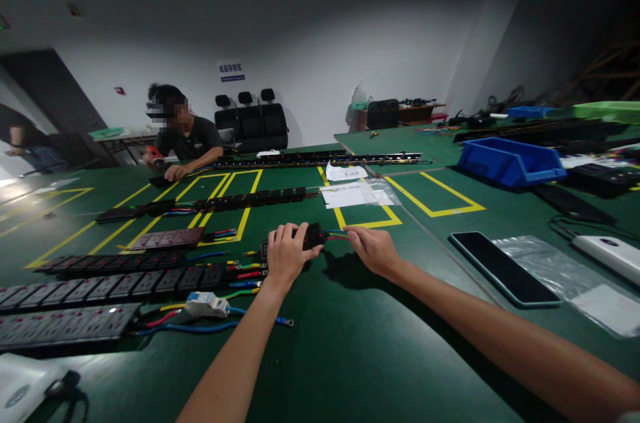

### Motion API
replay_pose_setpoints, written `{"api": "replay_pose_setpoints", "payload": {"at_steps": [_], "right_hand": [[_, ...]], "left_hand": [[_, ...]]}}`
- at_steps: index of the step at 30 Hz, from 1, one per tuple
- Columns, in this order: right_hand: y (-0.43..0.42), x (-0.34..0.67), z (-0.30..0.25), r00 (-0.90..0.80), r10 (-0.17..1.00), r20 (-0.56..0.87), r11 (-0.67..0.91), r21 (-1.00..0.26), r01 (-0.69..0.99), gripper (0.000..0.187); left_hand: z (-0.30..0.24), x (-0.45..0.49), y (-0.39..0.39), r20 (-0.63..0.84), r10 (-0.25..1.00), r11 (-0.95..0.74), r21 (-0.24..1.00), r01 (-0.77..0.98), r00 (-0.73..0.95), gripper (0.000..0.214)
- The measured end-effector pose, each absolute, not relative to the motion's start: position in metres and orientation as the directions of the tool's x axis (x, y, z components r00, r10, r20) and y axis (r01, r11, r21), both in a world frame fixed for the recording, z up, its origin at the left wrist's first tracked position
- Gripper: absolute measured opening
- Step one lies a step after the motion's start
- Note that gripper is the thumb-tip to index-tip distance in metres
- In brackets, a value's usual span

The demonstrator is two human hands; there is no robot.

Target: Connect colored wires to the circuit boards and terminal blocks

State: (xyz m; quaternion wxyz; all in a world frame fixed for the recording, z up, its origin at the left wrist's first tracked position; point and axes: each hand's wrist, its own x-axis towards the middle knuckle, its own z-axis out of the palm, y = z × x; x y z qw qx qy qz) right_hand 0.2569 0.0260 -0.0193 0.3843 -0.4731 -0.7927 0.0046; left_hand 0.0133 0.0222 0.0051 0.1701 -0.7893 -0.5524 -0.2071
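My left hand (pixel 287 251) is closed over a short black socket strip (pixel 314 235), whose end shows past the fingers. Thin coloured wires (pixel 336 235), blue, green and red, run from that end to my right hand (pixel 371 248). The right fingertips pinch the wires' far ends. Left of my hands lie several long socket strips (pixel 110 286) in rows, with coloured leads ending in ring terminals. A white circuit breaker (pixel 207 304) sits on the leads of the nearest strip.
A phone (pixel 503 268) and a clear plastic bag (pixel 540 266) lie at right, near a white power bank (pixel 610 255). Farther back stands a blue bin (pixel 510 161). Across the green table (pixel 350 356), a co-worker (pixel 185 129) holds a red tool (pixel 155 157). Papers (pixel 350 193) lie mid-table.
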Motion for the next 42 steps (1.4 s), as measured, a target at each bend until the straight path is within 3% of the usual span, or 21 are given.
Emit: {"api": "replay_pose_setpoints", "payload": {"at_steps": [9, 24, 42], "right_hand": [[0.0296, 0.2576, -0.0206, -0.198, 0.805, 0.56, 0.468, -0.393, 0.792, 0.045], [0.0335, 0.255, -0.026, -0.239, 0.847, 0.475, 0.384, -0.236, 0.893, 0.045], [0.0354, 0.252, -0.0208, -0.121, 0.939, 0.321, 0.224, -0.308, 0.925, 0.041]], "left_hand": [[0.0049, 0.0127, 0.0231, 0.5, 0.803, -0.356, -0.033, 0.934, 0.324, 0.055], [0.0028, 0.0117, 0.027, 0.436, 0.778, -0.448, -0.118, 0.886, 0.452, 0.056], [0.0038, 0.012, 0.0266, 0.434, 0.779, -0.442, -0.132, 0.887, 0.452, 0.057]]}}
